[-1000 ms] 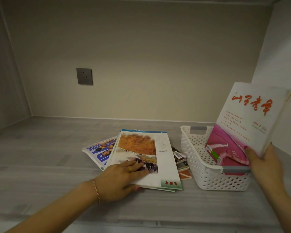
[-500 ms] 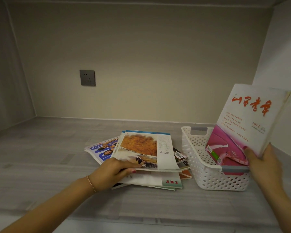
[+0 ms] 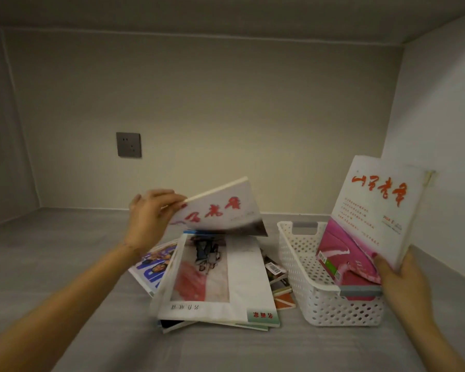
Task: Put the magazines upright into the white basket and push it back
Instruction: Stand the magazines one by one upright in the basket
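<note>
A white perforated basket [image 3: 306, 280] stands on the grey shelf at the right. Inside it a white magazine with red characters [image 3: 379, 210] leans upright, with a pink one [image 3: 341, 256] in front of it. My right hand [image 3: 403, 285] grips the lower right corner of the leaning magazines at the basket's near end. My left hand [image 3: 151, 216] holds another white magazine with red characters [image 3: 220, 213] lifted above the stack of magazines [image 3: 215, 280], which lies flat to the left of the basket.
A grey wall socket [image 3: 128, 145] sits on the back wall at the left. The shelf is a boxed niche with a side wall [image 3: 440, 130] close behind the basket on the right. Grey shelf surface [image 3: 65, 251] stretches to the left.
My left hand has picked the top magazine off the stack and raised it, exposing a different cover below. My right hand keeps holding the magazines in the basket.
</note>
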